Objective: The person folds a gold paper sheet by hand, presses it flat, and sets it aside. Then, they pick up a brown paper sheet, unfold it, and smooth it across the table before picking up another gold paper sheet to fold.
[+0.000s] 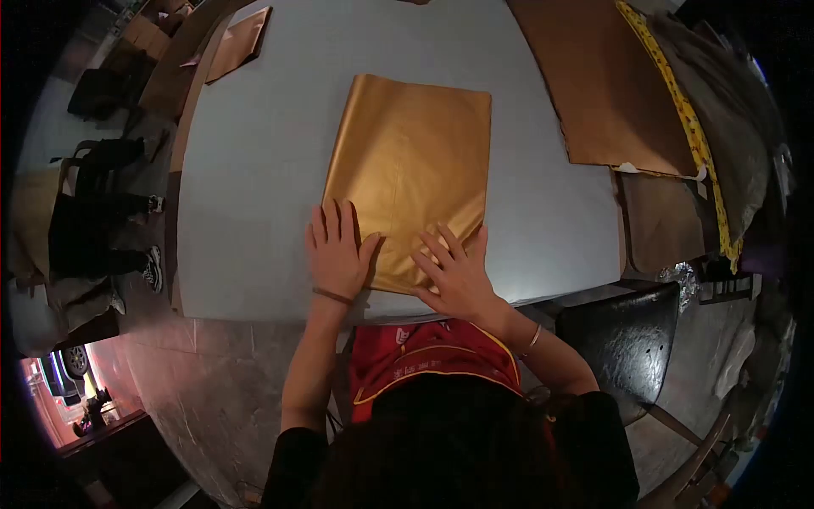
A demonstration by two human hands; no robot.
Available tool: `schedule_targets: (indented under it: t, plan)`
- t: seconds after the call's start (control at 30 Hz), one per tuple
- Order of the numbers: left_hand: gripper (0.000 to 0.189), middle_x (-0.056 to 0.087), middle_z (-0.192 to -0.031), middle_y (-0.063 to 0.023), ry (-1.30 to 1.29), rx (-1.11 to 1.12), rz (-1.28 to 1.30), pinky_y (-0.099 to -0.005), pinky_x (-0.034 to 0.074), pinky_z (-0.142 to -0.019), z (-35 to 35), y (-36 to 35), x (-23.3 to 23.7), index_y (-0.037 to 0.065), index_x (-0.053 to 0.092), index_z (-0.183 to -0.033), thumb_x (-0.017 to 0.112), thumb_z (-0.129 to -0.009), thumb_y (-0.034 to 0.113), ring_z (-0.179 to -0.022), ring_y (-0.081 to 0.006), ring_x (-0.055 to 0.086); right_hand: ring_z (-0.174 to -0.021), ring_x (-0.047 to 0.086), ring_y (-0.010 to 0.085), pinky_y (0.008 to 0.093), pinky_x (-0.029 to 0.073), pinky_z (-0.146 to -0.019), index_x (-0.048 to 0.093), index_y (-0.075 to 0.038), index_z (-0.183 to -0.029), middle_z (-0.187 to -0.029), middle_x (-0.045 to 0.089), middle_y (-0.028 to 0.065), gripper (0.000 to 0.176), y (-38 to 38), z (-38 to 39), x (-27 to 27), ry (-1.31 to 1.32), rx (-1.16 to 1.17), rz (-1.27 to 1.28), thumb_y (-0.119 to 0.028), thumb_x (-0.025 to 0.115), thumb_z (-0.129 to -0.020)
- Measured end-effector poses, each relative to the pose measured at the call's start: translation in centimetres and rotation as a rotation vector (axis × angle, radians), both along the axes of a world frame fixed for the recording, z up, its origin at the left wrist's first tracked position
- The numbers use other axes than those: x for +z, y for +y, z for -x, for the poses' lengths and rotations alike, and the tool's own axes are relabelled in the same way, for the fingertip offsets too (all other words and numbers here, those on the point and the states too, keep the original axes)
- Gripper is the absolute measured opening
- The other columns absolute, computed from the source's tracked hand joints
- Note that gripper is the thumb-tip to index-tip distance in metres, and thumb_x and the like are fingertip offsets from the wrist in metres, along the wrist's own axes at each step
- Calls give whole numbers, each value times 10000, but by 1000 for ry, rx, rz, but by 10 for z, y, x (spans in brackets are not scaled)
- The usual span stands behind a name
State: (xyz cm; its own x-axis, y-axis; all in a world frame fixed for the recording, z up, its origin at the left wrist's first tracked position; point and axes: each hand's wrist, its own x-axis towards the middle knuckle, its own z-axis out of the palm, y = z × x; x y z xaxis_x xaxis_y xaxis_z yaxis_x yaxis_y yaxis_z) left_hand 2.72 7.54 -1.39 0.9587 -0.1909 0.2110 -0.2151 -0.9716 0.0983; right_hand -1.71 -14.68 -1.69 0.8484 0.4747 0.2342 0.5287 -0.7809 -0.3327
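A gold-coloured folded sheet (407,153), shiny like wrapping paper, lies flat on the grey-covered table (254,187) in front of me. Its left side is rounded over like a fold, and creases show near its lower right edge. My left hand (339,254) rests on the sheet's lower left edge, fingers stretched out and thumb apart. Flat on the lower right part lies my right hand (456,270), with its fingers spread. Neither hand grips anything.
Another folded sheet (240,44) lies at the table's far left corner. Brown cardboard (619,93) with yellow tape (678,93) covers the right side. A black chair (623,343) stands at the lower right. At the left, another person's legs (93,229) show.
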Motion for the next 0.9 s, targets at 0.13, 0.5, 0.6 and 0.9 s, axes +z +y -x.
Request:
schedule_targets:
  t: [0.13, 0.5, 0.6, 0.9]
  plan:
    - [678, 302, -1477, -203, 11, 21, 3, -532, 233, -1086, -11, 2, -11, 37, 372, -1407, 500, -916, 486, -1357, -406, 265, -1325, 356, 335, 772, 152, -935, 570, -147, -1175, -1376, 447, 99, 526, 0, 0, 0, -4, -6, -19, -449, 680, -758]
    - [691, 305, -1477, -207, -14, 18, -36, -541, 233, -1081, -14, 4, -16, 33, 377, -1404, 504, -908, 498, -1356, -409, 264, -1311, 358, 359, 771, 126, -951, 588, -136, -1183, -1338, 481, 98, 562, 1, 2, 14, -28, -16, 9, -495, 659, -756]
    - [683, 309, -1473, -214, -22, 13, -55, -548, 237, -1074, -14, 2, -13, 31, 376, -1403, 500, -914, 491, -1344, -411, 280, -1304, 363, 364, 733, 147, -995, 623, -117, -1137, -1310, 505, 113, 525, 7, -3, 26, 5, -17, 19, -500, 639, -779]
    - [684, 288, -1483, -215, 6, 37, -11, -558, 206, -1083, -14, 5, -16, 31, 353, -1416, 490, -919, 479, -1358, -410, 260, -1388, 241, 323, 763, 111, -970, 424, -253, -1396, -1486, 324, 72, 577, 37, -11, 0, 9, -47, 110, -485, 525, -878]
